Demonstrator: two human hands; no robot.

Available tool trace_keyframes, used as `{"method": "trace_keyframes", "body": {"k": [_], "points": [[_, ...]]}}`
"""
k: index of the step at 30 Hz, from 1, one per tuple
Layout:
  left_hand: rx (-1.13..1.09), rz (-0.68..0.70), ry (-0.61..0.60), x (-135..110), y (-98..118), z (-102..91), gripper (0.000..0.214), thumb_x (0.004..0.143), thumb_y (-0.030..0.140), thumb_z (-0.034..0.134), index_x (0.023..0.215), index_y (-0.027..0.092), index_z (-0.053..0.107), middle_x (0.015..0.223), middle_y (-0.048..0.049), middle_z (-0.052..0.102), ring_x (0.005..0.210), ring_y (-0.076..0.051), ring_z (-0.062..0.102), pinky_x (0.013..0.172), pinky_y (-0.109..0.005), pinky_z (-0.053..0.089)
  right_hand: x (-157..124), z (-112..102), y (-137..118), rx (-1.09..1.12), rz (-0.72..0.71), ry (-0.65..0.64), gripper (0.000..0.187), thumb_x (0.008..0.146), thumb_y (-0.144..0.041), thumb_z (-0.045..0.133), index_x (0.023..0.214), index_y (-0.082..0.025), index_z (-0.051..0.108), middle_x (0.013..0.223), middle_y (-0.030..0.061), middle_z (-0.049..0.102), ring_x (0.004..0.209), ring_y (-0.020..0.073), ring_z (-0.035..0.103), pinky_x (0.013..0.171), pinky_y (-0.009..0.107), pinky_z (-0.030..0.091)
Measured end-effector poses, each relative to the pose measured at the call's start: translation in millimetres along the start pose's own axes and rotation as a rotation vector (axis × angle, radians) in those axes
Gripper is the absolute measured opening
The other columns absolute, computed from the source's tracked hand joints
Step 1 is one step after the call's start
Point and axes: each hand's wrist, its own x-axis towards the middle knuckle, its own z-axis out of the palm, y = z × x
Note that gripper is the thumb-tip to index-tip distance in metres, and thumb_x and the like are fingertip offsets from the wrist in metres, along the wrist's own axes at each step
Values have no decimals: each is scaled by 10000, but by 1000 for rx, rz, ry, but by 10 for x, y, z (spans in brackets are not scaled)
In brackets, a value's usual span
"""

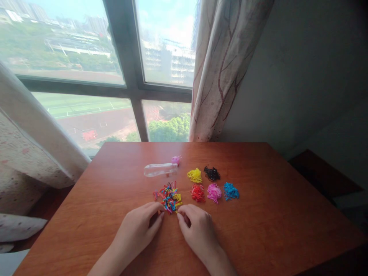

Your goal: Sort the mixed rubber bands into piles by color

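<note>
A mixed pile of small coloured rubber bands lies on the wooden table in front of me. My left hand rests at the pile's near left edge, thumb and fingers curled toward each other; what they pinch, if anything, is too small to make out. At the near right edge, my right hand pinches the end of a yellow rubber band between thumb and forefinger. Single-colour heaps sit to the right: yellow bands, black bands, red bands, pink bands and blue bands.
Behind the mixed pile lies a clear plastic bottle-like container on its side, with a pink cap-like piece by its right end. The brown table reaches to a window, with a patterned curtain on the right.
</note>
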Motion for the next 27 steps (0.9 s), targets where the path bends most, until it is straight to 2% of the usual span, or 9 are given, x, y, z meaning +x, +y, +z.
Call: {"method": "trace_keyframes", "body": {"k": [14,17,22,27], "points": [[-14,7,13,-8,8,1,210,912,213,446,937,263,649,855,10,707,773,-161,665,681,-227,449,-69,-87,127,58,47,81,133,902,-160,519,853,-224,624,732,-23,619,645,133,572,619,235,342],[-11,8,6,-14,8,-1,208,911,210,447,939,264,646,861,14,710,775,-160,669,683,-228,448,77,-203,145,-4,31,123,140,916,-170,510,857,-216,629,752,-10,640,666,140,586,641,235,353],[6,15,-11,-11,24,-16,216,911,201,436,937,265,641,878,12,715,801,-166,675,690,-231,446,479,-416,161,-283,35,172,137,926,-174,533,875,-219,652,812,2,682,726,157,616,654,248,341],[0,22,-24,-2,51,-36,231,927,212,415,933,268,639,896,9,714,823,-171,677,699,-237,450,800,-430,181,-521,90,121,137,934,-189,561,839,-233,649,858,3,703,754,142,636,601,239,317]]}}
